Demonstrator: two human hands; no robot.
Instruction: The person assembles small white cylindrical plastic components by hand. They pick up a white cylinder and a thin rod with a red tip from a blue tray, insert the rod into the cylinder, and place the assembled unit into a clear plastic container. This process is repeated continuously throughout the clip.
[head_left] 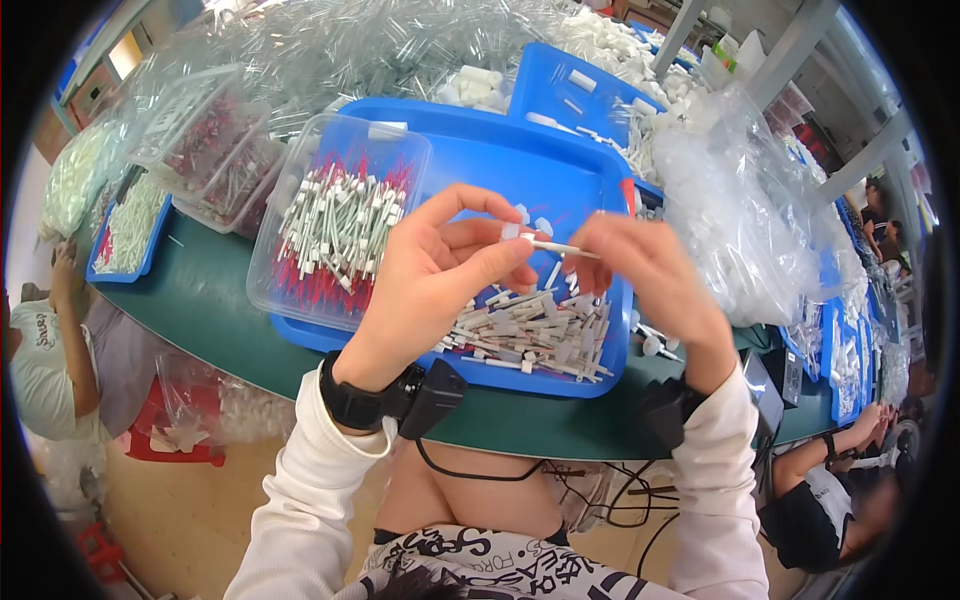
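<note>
Above the blue tray (480, 118), my left hand (425, 275) pinches the capped end of a thin white plastic stick (560, 246) between thumb and fingers. My right hand (650, 275), slightly blurred, closes on the stick's other end. The stick lies nearly level between both hands. Beneath my hands, the tray's near right part carries a loose pile of small white sticks with caps (545, 335). Left of my left hand, a clear plastic box (262, 285) holds many white-headed sticks with red wires or bristles (340, 225).
Clear lidded boxes (215, 150) stand at the left beside a smaller blue tray (130, 262). A smaller blue tray (548, 85) overlaps the far edge. Clear tubes (340, 50) heap behind; a plastic bag (740, 220) bulges at the right. Other people (825, 500) sit at both sides.
</note>
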